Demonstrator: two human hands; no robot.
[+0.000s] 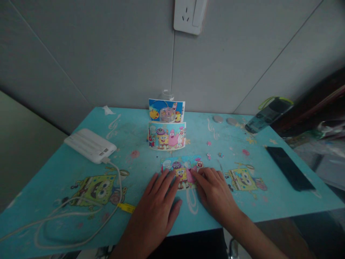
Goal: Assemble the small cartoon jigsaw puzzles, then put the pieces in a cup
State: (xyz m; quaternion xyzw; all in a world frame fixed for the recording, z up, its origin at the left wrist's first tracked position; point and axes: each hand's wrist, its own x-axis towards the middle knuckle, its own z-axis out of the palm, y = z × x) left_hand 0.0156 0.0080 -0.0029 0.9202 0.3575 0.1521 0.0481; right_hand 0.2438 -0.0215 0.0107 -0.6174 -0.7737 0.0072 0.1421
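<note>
A nearly whole cartoon jigsaw puzzle lies flat on the table in front of me. My left hand rests with its fingers stretched over the puzzle's lower left part, holding nothing. Over the right part is my right hand, its index fingertip touching the pink figure and its other fingers bent together. Whatever may be under those fingertips is hidden. A few loose puzzle pieces lie beyond the right hand. Behind the puzzle, a picture card with the same scene stands upright, with a second card behind it.
A white power bank with a cable lies on the left; the cable has a yellow tag. At right are a dark phone and a bottle with a green strap. Round lids and a clear jar sit near the wall.
</note>
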